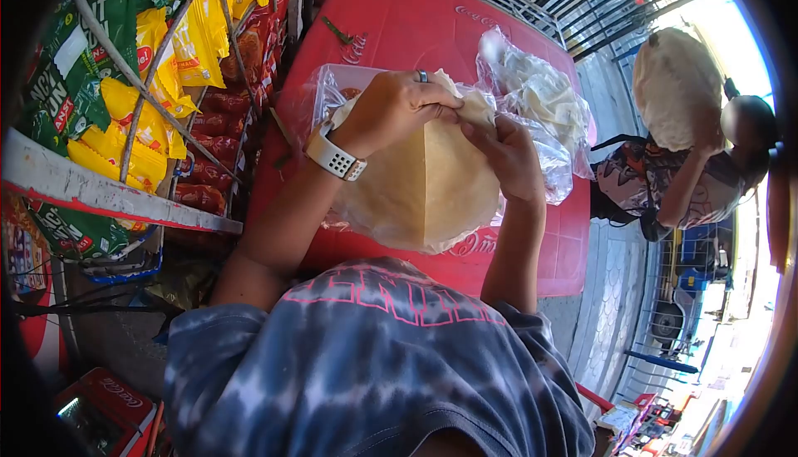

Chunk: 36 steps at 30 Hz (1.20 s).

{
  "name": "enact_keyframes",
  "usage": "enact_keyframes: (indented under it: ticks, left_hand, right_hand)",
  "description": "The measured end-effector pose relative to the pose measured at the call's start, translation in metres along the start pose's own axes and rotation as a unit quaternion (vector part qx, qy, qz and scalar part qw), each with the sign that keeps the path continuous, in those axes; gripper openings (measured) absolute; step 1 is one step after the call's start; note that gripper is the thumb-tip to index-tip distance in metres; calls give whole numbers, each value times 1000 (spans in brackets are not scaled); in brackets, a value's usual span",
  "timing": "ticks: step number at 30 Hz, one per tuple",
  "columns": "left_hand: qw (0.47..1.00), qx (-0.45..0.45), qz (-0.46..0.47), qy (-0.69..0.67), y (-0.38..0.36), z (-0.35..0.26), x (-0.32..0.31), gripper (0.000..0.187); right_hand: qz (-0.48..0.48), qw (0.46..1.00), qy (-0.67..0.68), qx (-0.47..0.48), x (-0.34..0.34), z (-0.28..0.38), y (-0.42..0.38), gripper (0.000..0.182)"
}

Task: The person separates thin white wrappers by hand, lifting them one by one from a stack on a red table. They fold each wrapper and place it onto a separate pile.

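A large, round, thin tan sheet [420, 183] hangs in front of me over the red table. My left hand [399, 106], with a ring and a pale watch at the wrist, pinches its upper edge. Close beside it, my right hand [507, 154] grips the same edge, fingers bent around a folded part. Behind the sheet is a clear plastic container [328, 83], mostly hidden. To the right, clear plastic bags [532, 83] hold more pale, thin sheets.
The red table [391, 8] has white lettering and a green stem [337, 31]. Snack packets [158, 58] hang behind metal bars at left. At right, a person [682, 166] holds up a large pale round item [677, 83]. A metal fence [615, 0] stands behind.
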State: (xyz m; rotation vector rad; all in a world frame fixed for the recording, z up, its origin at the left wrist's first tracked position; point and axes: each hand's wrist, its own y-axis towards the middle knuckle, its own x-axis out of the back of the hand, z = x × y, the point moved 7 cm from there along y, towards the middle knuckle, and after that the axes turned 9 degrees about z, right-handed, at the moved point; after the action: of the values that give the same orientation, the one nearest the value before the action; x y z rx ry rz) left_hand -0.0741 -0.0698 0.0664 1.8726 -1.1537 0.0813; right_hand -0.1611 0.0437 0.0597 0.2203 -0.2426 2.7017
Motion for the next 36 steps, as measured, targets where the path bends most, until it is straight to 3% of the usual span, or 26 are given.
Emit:
enact_keyframes:
  ticks: [2, 11, 14, 17, 20, 23, 26, 30, 33, 36]
  left_hand:
    - [998, 16, 21, -61, -1, 4, 0, 12]
    - [995, 55, 29, -78, 0, 2, 0, 10]
    - [997, 66, 19, -39, -2, 3, 0, 9]
    - [988, 85, -37, -127, -4, 7, 0, 9]
    - [989, 125, -17, -80, -5, 12, -1, 7]
    - [987, 139, -66, -56, -7, 17, 0, 10]
    - [958, 247, -98, -110, -18, 36, -1, 13]
    - [889, 336, -141, -279, -37, 57, -6, 16]
    - [873, 304, -127, -361, -36, 49, -11, 17]
    - [972, 136, -69, -180, -20, 23, -8, 22]
  right_hand:
    - [19, 999, 28, 1, 0, -5, 2, 24]
    - [32, 999, 34, 3, 0, -11, 6, 23]
    - [25, 999, 32, -3, 0, -11, 7, 22]
    - [37, 998, 42, 9, -2, -11, 8, 21]
    - [37, 999, 32, 9, -2, -14, 9, 22]
    - [25, 998, 47, 21, -2, -14, 8, 22]
    - [19, 996, 79, 35, -3, -12, 6, 22]
    - [-2, 990, 134, 32, 3, -17, 6, 25]
    - [22, 988, 132, 73, 0, -15, 11, 28]
    - [44, 983, 159, 81, -5, -12, 15, 30]
